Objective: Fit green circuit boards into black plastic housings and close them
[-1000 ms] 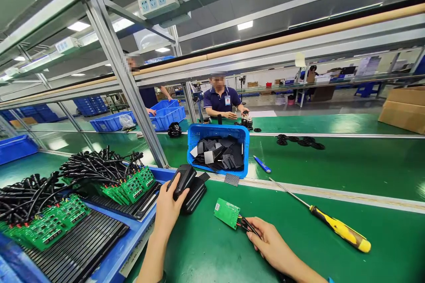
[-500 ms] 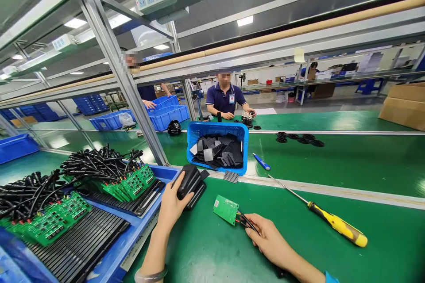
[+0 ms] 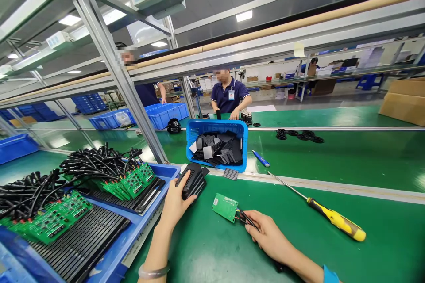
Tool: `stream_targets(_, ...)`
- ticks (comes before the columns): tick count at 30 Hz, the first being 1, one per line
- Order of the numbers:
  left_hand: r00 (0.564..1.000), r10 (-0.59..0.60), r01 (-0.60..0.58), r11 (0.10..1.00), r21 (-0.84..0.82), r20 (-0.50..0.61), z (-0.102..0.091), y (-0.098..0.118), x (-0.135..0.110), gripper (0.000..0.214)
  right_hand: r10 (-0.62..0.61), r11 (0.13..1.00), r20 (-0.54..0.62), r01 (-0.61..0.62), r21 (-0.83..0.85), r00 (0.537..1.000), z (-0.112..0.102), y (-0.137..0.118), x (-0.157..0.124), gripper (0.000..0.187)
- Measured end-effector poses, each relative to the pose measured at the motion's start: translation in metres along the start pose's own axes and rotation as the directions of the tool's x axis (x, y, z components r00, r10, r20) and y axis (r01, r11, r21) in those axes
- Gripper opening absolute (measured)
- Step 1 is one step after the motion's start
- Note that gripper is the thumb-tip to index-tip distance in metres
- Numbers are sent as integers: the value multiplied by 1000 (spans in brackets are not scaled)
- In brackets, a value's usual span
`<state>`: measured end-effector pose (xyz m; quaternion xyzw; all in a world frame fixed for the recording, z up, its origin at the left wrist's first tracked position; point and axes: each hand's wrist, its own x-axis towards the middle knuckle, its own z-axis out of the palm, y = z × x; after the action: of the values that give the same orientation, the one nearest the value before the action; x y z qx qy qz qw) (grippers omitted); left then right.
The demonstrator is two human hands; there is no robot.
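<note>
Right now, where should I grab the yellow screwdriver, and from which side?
Probably by its thick handle, reaching from the near right side. The screwdriver lies down with its fat end nearer, its thin metal shaft pointing away.

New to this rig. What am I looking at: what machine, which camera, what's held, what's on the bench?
No machine here: two bare hands of one person, seen from a camera worn on the head, looking forward and down. The left hand grips a black ribbed part. The right hand holds a black cable wired to a green circuit board. On the green bench lies a yellow-and-black screwdriver; beyond stands a blue basket of dark, flat pieces. At the person's left, a blue tray holds more boards with black cables. A co-worker is across the bench.
</note>
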<state>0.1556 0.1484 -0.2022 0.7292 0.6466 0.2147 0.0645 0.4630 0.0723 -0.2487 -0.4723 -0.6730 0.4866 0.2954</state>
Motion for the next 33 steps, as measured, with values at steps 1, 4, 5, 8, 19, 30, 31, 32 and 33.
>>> stream_targets(1,1000,3,-3,1000,-12,18,0,0,-1,85,-4,1000,1,4,-6,1000,0,1,0,26)
stream_targets(4,999,23,-22,999,-27,37,-2,0,-2,94,-19,1000,5,19,-19,1000,0,2,-1,31)
stream_targets(5,999,32,-31,999,-26,28,-3,-1,-2,93,-20,1000,5,20,-19,1000,0,2,-2,32)
stream_targets(8,998,-5,3,999,-42,-59,-3,-2,-1,86,-17,1000,4,17,-7,1000,0,3,-2,33)
stream_targets(19,937,-4,-13,999,-47,-350,-9,7,1,83,-23,999,-2,23,-22,1000,-1,3,-1,29)
stream_targets(30,980,142,-156,983,-92,-136,13,-3,-3,89,-17,999,7,17,-36,1000,-1,5,-1,30)
stream_targets(31,974,164,-181,978,-102,-156,14,-4,-4,85,-13,999,6,13,-36,1000,-1,6,-1,29)
stream_targets(32,966,184,-206,972,-111,-181,16,-5,-5,81,-9,999,5,10,-34,1000,-1,6,-1,29)
stream_targets(33,958,201,-229,966,-121,-206,18,-6,-6,78,-6,999,5,6,-32,1000,-1,6,-1,29)
